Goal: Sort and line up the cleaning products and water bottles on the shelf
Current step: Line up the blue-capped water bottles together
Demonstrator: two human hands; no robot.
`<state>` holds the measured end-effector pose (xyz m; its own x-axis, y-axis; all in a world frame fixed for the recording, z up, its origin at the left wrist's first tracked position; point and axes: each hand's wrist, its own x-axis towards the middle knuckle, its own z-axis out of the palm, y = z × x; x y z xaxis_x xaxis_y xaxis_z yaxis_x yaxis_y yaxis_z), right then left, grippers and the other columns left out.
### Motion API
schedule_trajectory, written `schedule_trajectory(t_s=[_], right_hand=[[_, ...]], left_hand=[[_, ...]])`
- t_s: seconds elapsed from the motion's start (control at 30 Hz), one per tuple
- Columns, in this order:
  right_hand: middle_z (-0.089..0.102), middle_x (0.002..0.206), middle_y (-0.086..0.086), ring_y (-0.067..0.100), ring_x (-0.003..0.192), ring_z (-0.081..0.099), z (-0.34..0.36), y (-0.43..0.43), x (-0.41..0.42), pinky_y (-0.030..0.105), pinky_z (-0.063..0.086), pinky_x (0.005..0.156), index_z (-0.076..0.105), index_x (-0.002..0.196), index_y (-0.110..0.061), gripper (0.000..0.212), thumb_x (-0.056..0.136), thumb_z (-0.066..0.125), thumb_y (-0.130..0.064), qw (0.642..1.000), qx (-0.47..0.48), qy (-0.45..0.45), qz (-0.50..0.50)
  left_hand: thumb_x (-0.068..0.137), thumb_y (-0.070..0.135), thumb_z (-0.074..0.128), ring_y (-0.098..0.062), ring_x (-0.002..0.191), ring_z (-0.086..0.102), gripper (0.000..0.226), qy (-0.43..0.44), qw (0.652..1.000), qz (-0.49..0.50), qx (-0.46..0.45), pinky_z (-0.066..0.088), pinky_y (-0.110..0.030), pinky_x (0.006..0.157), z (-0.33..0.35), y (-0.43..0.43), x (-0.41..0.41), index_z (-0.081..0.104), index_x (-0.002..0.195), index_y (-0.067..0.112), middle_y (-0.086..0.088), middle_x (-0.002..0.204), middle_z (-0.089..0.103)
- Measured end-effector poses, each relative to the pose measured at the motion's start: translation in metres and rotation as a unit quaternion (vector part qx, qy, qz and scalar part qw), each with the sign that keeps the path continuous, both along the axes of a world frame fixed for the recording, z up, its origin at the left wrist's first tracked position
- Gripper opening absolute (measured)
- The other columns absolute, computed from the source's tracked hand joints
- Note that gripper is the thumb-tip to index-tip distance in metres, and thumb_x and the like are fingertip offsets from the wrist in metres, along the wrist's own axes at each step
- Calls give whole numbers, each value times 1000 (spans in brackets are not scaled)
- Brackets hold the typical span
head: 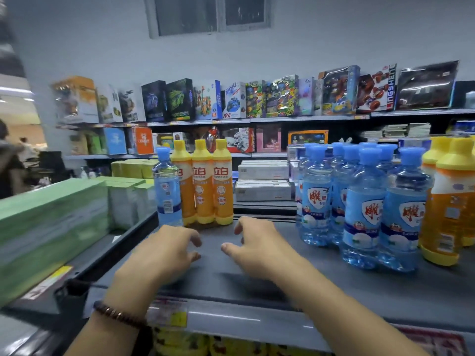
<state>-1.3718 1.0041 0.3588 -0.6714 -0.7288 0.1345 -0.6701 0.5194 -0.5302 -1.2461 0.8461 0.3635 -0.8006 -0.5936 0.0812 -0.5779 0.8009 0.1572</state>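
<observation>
Three orange cleaner bottles with yellow caps (205,183) stand side by side at the back left of the grey shelf (359,286). One blue-capped bottle (167,188) stands just left of them. A cluster of several blue-capped bottles (359,199) stands at the right, with more orange cleaner bottles (447,201) beyond it at the far right. My left hand (164,250) and my right hand (257,242) hover over the shelf's bare middle, just in front of the three orange bottles. Both hands have loosely curled fingers and hold nothing.
Green and white boxes (51,227) fill the neighbouring shelf on the left, behind a low divider. Toy boxes (257,98) line the far shelving across the aisle. White boxes (262,181) sit behind the shelf's back edge. A price strip (167,314) runs along the front edge.
</observation>
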Motion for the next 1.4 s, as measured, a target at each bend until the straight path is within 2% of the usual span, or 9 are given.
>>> schedule_trajectory(t_s=[0.1,0.2,0.33,0.53,0.7,0.9,1.17,1.3,1.4], right_hand=[[61,126,5,26,112,60,2,-40,12,36,52,87,58,128,-19,48,96,72,-51,999,19,-6,29],[63,123,7,28,112,61,-4,-75,15,38,54,88,59,126,-16,47,96,73,-50,998,46,20,33],[65,129,10,34,120,60,-12,-117,16,49,55,101,59,129,-18,53,95,70,-57,991,105,83,30],[61,140,10,35,128,58,-16,-164,18,51,53,105,52,140,-18,72,88,73,-64,989,110,94,21],[61,140,10,35,128,58,-15,-187,17,50,52,104,52,140,-18,78,85,73,-70,989,108,101,-6],[67,129,3,29,118,65,-12,-200,19,47,59,95,59,129,-24,75,75,81,-72,998,48,-6,-50],[68,119,2,26,103,69,-5,-190,19,43,63,89,60,127,-21,68,76,86,-58,997,55,-26,-54],[70,118,-1,25,104,69,-7,-166,15,43,60,94,62,125,-26,69,72,88,-60,998,58,-20,-32],[72,117,-4,23,103,69,-11,-142,11,43,60,95,65,123,-32,72,64,86,-67,998,48,-27,-20]], left_hand=[[95,49,69,-19,113,68,12,3,999,32,-1,59,-41,97,-7,-22,25,72,106,52,5,130,69],[97,53,66,-20,118,66,18,8,999,46,-16,58,-39,96,-12,-36,41,73,113,48,5,130,69],[100,57,62,-23,125,62,25,11,996,82,-30,56,-41,97,-15,-53,55,71,121,45,5,134,64],[104,51,54,-27,119,60,27,35,995,75,-49,55,-46,95,-34,-59,54,70,118,33,1,115,59],[105,48,54,-28,119,60,30,39,997,61,-41,54,-46,99,-37,-66,55,73,120,30,-1,117,60],[107,50,49,-28,119,61,31,32,997,58,-43,54,-45,95,-35,-63,60,71,124,34,2,118,58],[106,54,51,-25,123,61,32,40,996,67,-41,51,-40,92,-28,-58,63,70,127,40,5,128,59],[103,55,57,-24,133,59,41,90,993,74,-25,52,-41,101,-24,-56,63,59,142,47,8,144,62],[98,57,63,-23,129,63,48,179,981,74,-5,56,-41,100,-18,-53,55,59,142,40,6,140,66]])
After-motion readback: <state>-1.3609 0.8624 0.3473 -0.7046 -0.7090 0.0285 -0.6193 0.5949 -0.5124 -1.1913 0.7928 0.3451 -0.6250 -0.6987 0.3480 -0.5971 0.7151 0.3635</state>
